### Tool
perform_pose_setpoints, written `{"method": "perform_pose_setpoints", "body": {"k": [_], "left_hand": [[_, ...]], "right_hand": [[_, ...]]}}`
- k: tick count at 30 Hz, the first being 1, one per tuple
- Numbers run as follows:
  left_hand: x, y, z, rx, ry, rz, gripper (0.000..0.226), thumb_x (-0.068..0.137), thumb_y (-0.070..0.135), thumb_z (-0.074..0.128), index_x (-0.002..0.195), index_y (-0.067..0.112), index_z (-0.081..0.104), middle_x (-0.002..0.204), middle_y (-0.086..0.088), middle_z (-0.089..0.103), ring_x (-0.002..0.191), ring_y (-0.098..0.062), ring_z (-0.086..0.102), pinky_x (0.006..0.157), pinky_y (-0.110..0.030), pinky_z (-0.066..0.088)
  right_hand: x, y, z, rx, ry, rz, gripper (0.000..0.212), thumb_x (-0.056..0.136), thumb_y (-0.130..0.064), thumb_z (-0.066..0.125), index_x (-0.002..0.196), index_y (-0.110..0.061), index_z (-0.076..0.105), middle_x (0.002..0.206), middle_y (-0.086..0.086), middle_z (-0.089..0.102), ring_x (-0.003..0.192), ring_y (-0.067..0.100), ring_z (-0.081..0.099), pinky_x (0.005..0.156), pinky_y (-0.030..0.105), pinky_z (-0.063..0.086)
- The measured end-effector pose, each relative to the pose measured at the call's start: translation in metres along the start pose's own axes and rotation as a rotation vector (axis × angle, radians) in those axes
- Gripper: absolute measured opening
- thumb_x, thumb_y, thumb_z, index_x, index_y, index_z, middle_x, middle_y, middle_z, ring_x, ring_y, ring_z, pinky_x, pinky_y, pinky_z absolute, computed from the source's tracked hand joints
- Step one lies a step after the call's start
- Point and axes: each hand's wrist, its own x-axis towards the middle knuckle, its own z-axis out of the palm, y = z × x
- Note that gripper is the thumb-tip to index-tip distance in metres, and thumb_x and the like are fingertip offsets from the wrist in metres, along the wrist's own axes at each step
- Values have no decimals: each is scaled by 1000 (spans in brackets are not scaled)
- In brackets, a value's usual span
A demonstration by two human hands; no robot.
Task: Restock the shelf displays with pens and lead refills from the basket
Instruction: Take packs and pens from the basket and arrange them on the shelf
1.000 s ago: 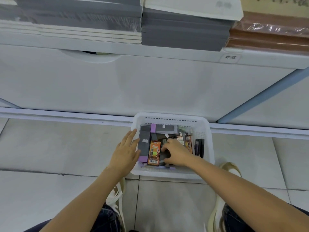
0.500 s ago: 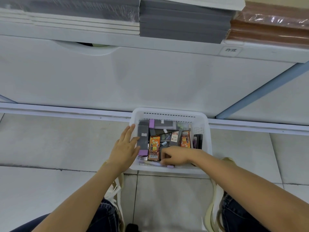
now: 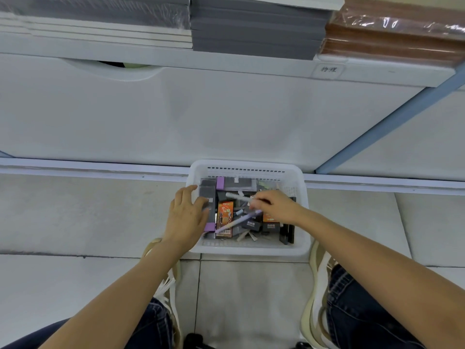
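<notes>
Basket [image 3: 251, 250] on grey floor tiles [image 3: 88, 215] beside white shelf base [image 3: 176, 117]

White moulded plastic basket [image 3: 247, 249] with slotted walls, smooth plastic lilac pen [image 3: 237, 221], glossy printed orange pack [image 3: 224, 217], matt floor tiles [image 3: 75, 217], smooth white-painted shelf panel [image 3: 201, 109], matt grey paper stacks [image 3: 256, 28], brown stacks [image 3: 392, 28] under shiny crinkled film, dark denim jeans [image 3: 364, 311]

The right hand [image 3: 276, 207] pinches a slim lilac plastic pen [image 3: 236, 221] and a slim grey pen [image 3: 237, 196] over the white slotted plastic basket [image 3: 251, 249], while just to its left the left hand [image 3: 187, 217] rests, fingers straight, on a long grey box with purple ends [image 3: 208, 191].
</notes>
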Motion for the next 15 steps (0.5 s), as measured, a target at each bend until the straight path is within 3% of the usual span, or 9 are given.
{"method": "perform_pose_setpoints", "body": {"k": [2, 4, 6, 7, 9, 11, 13, 15], "left_hand": [[3, 15, -3, -150, 59, -39, 27, 100, 25, 48, 106, 8, 68, 115, -12, 57, 109, -24, 47, 90, -35, 39], [10, 36, -8, -618, -134, -214, 45, 100, 43, 40, 90, 8, 67, 89, -6, 61, 83, -15, 53, 77, -29, 41], [14, 57, -10, -1100, -366, -390, 47, 100, 47, 39, 95, 10, 68, 94, -6, 69, 86, -16, 63, 82, -28, 48], [14, 65, -8, -1226, -381, -439, 44, 101, 41, 40, 98, 8, 68, 95, -10, 70, 88, -20, 66, 82, -28, 52], [14, 74, -3, -1301, -273, -504, 38, 104, 28, 39, 98, 3, 66, 87, -14, 68, 82, -24, 66, 77, -31, 56], [15, 73, 0, -1268, -138, -560, 35, 105, 21, 37, 93, 3, 65, 83, -10, 67, 80, -21, 64, 79, -34, 54], [16, 63, 1, -1268, -63, -622, 32, 104, 18, 36, 89, 5, 61, 79, -8, 67, 77, -20, 64, 78, -36, 52], [16, 51, 0, -1302, -62, -665, 29, 104, 18, 36, 89, 5, 57, 68, -9, 59, 63, -22, 59, 68, -37, 52]], "right_hand": [[-2, -3, -6, 133, 116, 1, 22, 101, -24, 46, 97, -17, 66, 81, 0, 61, 68, 17, 52, 60, 21, 41], [-4, -11, -5, 277, 113, -11, 20, 101, -25, 46, 94, -20, 65, 81, 0, 62, 70, 15, 54, 64, 27, 44], [-7, -21, 3, 268, 17, -59, 20, 101, -29, 46, 95, -23, 64, 82, -6, 63, 70, 8, 58, 68, 26, 47], [-7, -26, 9, 251, -41, -92, 22, 101, -31, 45, 97, -22, 65, 84, -5, 64, 72, 6, 60, 69, 26, 49], [-7, -30, 18, 275, -120, -123, 24, 101, -32, 46, 97, -21, 67, 88, 1, 68, 75, 10, 64, 72, 28, 50], [-4, -27, 17, 337, -59, -51, 25, 100, -35, 48, 97, -23, 69, 91, 1, 72, 78, 11, 67, 73, 25, 51], [4, -15, 11, 277, 201, 97, 29, 98, -37, 50, 108, -15, 65, 105, 7, 70, 84, 13, 65, 77, 27, 52], [13, -2, 4, 236, 437, 265, 42, 94, -41, 57, 123, -11, 53, 123, 10, 59, 98, 14, 59, 85, 31, 49]]}}
